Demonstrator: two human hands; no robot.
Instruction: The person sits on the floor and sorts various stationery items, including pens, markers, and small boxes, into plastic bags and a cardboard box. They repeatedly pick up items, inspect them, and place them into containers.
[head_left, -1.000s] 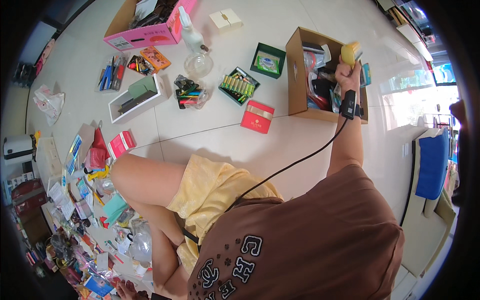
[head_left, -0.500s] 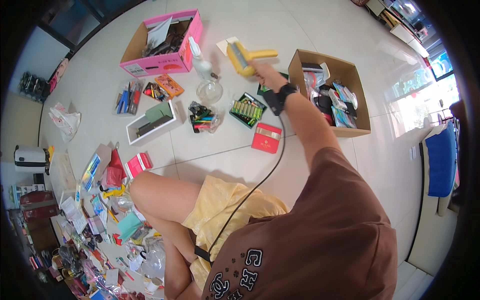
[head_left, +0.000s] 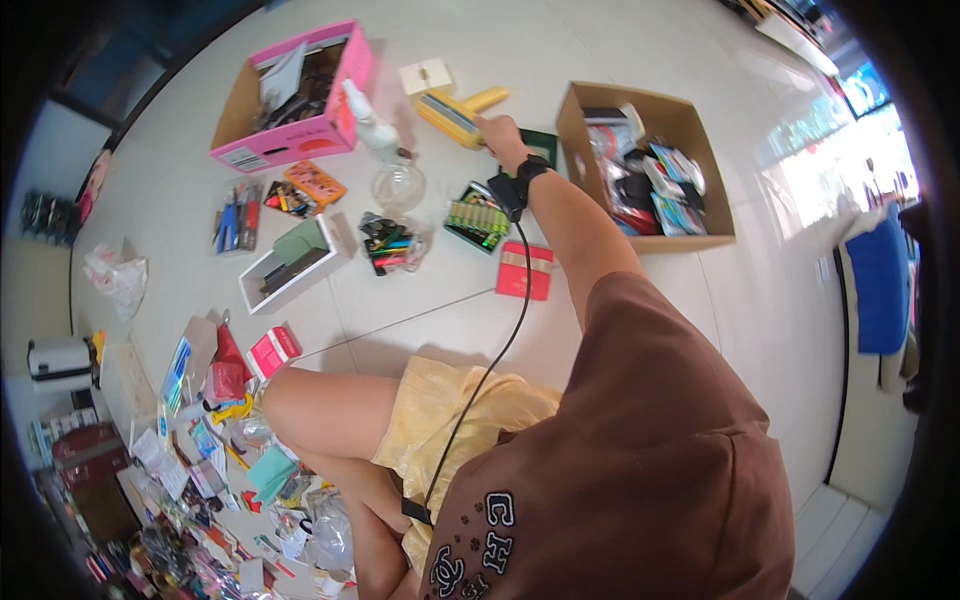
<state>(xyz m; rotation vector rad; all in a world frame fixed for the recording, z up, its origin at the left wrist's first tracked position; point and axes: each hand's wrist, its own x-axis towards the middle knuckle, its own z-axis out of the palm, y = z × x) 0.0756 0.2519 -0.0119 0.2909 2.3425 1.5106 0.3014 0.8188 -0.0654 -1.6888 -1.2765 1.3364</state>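
Observation:
My right hand (head_left: 503, 138), its arm stretched far forward, has its fingers closed on one end of a yellow handled tool (head_left: 450, 118) with a grey strip along its body. The exact kind of this tool is unclear. Behind it lies a small cream-coloured box (head_left: 427, 76). A dark green box (head_left: 540, 148) sits just right of my wrist, partly hidden by it. Nearer to me is a green tray of batteries (head_left: 478, 217). Left of the tool stand a white spray bottle (head_left: 375, 132) and a clear round jar (head_left: 398, 186). My left hand is out of view.
A pink carton (head_left: 285, 150) stands at the far left, a filled brown carton (head_left: 690, 240) at the right. Between them are a white box (head_left: 290, 285), a bag of pens (head_left: 392, 245) and a red box (head_left: 525, 272). Mixed clutter (head_left: 200, 450) covers the left floor.
The view has shifted, so the floor items appear slightly farther left. My right hand stays on the yellow tool, which now lies at a different angle beside the cream-coloured box.

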